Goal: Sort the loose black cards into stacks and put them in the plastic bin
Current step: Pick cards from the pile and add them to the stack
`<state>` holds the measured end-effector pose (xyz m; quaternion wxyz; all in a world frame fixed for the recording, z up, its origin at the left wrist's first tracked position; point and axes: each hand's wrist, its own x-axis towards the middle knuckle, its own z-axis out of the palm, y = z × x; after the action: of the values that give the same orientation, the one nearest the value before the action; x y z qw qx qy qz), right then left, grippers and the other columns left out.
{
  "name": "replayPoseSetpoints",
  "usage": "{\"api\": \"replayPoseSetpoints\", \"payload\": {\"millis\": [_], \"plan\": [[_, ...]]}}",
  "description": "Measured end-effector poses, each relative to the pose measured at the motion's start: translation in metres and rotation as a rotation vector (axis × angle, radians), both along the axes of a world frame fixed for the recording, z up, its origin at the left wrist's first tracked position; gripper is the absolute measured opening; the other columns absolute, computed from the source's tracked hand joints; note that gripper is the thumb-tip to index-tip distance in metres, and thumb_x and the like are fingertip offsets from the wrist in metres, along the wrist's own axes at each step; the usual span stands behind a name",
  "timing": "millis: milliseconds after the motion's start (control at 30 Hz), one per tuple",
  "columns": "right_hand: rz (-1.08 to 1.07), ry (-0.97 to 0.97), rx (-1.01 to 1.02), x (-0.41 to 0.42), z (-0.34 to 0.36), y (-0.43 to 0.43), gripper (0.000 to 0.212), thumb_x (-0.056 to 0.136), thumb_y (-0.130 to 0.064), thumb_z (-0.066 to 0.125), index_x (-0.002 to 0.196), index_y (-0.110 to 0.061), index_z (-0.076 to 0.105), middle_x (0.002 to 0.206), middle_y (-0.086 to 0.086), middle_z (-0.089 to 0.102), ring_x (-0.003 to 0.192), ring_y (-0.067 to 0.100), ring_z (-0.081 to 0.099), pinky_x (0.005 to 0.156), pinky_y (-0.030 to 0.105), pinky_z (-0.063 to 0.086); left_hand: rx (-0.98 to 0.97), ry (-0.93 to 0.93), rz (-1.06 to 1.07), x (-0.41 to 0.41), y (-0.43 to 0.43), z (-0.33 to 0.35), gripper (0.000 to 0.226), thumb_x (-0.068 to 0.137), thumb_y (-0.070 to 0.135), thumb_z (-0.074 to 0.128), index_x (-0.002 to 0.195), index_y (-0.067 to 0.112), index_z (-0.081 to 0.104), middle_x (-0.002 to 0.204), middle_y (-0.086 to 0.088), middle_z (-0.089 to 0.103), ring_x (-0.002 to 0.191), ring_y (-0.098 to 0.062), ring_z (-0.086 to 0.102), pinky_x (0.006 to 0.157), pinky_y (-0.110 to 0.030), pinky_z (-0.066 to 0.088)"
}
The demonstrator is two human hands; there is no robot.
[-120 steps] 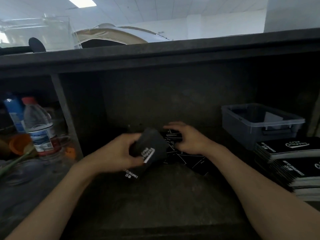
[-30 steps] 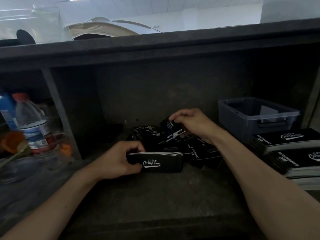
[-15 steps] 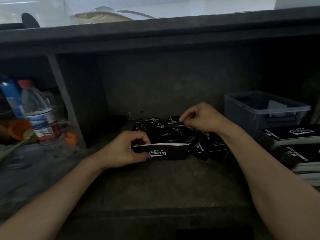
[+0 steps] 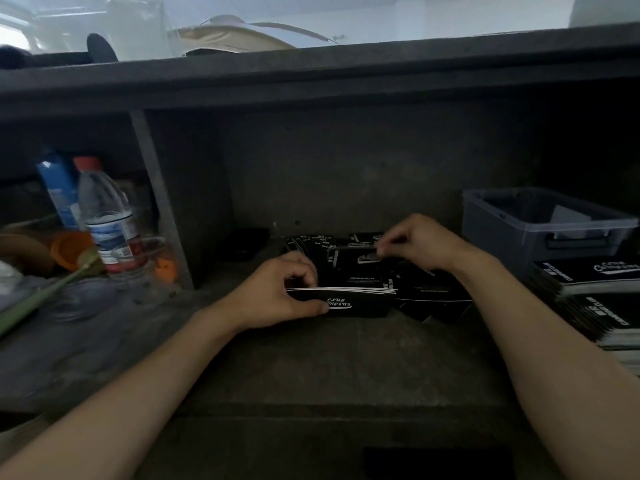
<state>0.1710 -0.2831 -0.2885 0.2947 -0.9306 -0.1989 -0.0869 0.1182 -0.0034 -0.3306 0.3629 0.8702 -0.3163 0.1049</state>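
- Nearer than both hands, bare shelf floor (image 4: 329, 362) lies open.
- Between left hand (image 4: 277, 292) and right hand (image 4: 419, 240), the gripped stack (image 4: 360, 301), a pinched card (image 4: 369, 256) and loose cards (image 4: 322, 247) cover the floor.
- Right of the right hand, plastic bin (image 4: 512, 237) and piled cards (image 4: 588, 275) block.
- Left of the left hand, an upright divider (image 4: 159, 209) walls off bottles (image 4: 104, 216).
- Beyond: back wall (image 4: 346, 168); above: shelf top (image 4: 311, 74).

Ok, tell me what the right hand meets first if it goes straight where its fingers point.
The right hand points left, pinching a card just above the loose black cards. Going on, it would likely graze that pile first; its height over them is unclear.
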Motion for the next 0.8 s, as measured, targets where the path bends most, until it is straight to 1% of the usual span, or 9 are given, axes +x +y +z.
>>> {"api": "replayPoseSetpoints", "payload": {"millis": [100, 200, 267, 367, 433, 533, 633, 700, 800], "plan": [[0.042, -0.154, 0.231, -0.008, 0.008, 0.005, 0.016, 0.075, -0.02, 0.082, 0.081, -0.033, 0.075, 0.076, -0.019, 0.073, 0.075, -0.003, 0.065, 0.079, 0.017, 0.047, -0.004, -0.057, 0.106, -0.003, -0.004, -0.005, 0.033, 0.063, 0.048, 0.088, 0.068, 0.031, 0.059, 0.121, 0.01, 0.056, 0.11, 0.0, 0.057, 0.087, -0.019, 0.046], [0.161, 0.041, 0.287, -0.028, 0.016, 0.01, 0.016, 0.072, -0.018, 0.084, 0.087, -0.017, 0.078, 0.078, -0.006, 0.075, 0.076, 0.004, 0.067, 0.078, 0.023, 0.051, -0.105, -0.046, 0.166, -0.005, -0.006, -0.004, 0.048, 0.056, 0.048, 0.09, 0.077, 0.03, 0.05, 0.127, 0.009, 0.057, 0.115, -0.005, 0.06, 0.097, -0.027, 0.049], [0.243, 0.231, 0.294, -0.04, 0.015, 0.012, 0.02, 0.079, -0.014, 0.078, 0.097, -0.007, 0.076, 0.084, 0.008, 0.075, 0.076, 0.015, 0.067, 0.075, 0.027, 0.053, -0.246, 0.066, 0.136, -0.005, -0.007, -0.002, 0.058, 0.059, 0.027, 0.096, 0.089, 0.026, 0.047, 0.129, 0.007, 0.059, 0.109, -0.009, 0.067, 0.097, -0.037, 0.056], [0.289, 0.426, 0.253, -0.051, 0.013, 0.006, 0.021, 0.09, -0.008, 0.066, 0.11, -0.003, 0.069, 0.1, 0.01, 0.075, 0.089, 0.018, 0.071, 0.081, 0.029, 0.057, -0.216, 0.074, 0.086, -0.005, -0.007, -0.002, 0.063, 0.064, 0.017, 0.095, 0.109, 0.028, 0.052, 0.118, 0.009, 0.067, 0.102, -0.01, 0.068, 0.092, -0.035, 0.057], [0.247, 0.436, 0.243, -0.054, 0.013, -0.006, 0.022, 0.094, -0.008, 0.06, 0.114, -0.008, 0.068, 0.106, 0.005, 0.074, 0.1, 0.018, 0.07, 0.093, 0.035, 0.054, -0.133, 0.041, 0.021, -0.006, -0.007, -0.005, 0.051, 0.071, 0.019, 0.091, 0.112, 0.027, 0.062, 0.103, 0.009, 0.071, 0.098, -0.009, 0.068, 0.09, -0.031, 0.054], [0.04, 0.306, -0.045, -0.06, 0.017, -0.028, 0.034, 0.09, -0.009, 0.065, 0.12, -0.025, 0.066, 0.121, -0.003, 0.067, 0.109, 0.01, 0.063, 0.102, 0.033, 0.047, -0.066, -0.024, -0.016, -0.01, -0.004, -0.005, 0.02, 0.076, 0.024, 0.087, 0.093, 0.026, 0.077, 0.092, 0.009, 0.072, 0.094, -0.011, 0.067, 0.086, -0.027, 0.051], [-0.142, 0.335, -0.451, -0.068, 0.014, -0.037, 0.054, 0.083, -0.017, 0.072, 0.132, -0.036, 0.056, 0.138, -0.004, 0.049, 0.121, 0.015, 0.049, 0.094, 0.023, 0.04, -0.174, 0.116, -0.012, -0.02, 0.001, 0.004, 0.014, 0.07, 0.03, 0.087, 0.081, 0.027, 0.079, 0.087, -0.001, 0.076, 0.08, -0.011, 0.072, 0.071, -0.024, 0.056], [-0.157, 0.308, -0.458, -0.068, 0.008, -0.037, 0.05, 0.085, -0.019, 0.071, 0.131, -0.035, 0.057, 0.141, -0.002, 0.047, 0.125, 0.017, 0.048, 0.092, 0.022, 0.038, -0.201, 0.157, -0.018, -0.023, 0.003, 0.006, 0.019, 0.064, 0.032, 0.089, 0.078, 0.027, 0.078, 0.084, -0.004, 0.077, 0.076, -0.014, 0.072, 0.066, -0.023, 0.056], [-0.131, 0.207, -0.468, -0.065, 0.004, -0.037, 0.04, 0.089, -0.024, 0.068, 0.128, -0.03, 0.061, 0.135, -0.002, 0.054, 0.12, 0.016, 0.053, 0.095, 0.023, 0.04, -0.133, 0.116, -0.022, -0.024, -0.002, 0.0, 0.025, 0.063, 0.027, 0.094, 0.079, 0.023, 0.075, 0.088, -0.001, 0.075, 0.081, -0.013, 0.073, 0.072, -0.026, 0.057]]}}
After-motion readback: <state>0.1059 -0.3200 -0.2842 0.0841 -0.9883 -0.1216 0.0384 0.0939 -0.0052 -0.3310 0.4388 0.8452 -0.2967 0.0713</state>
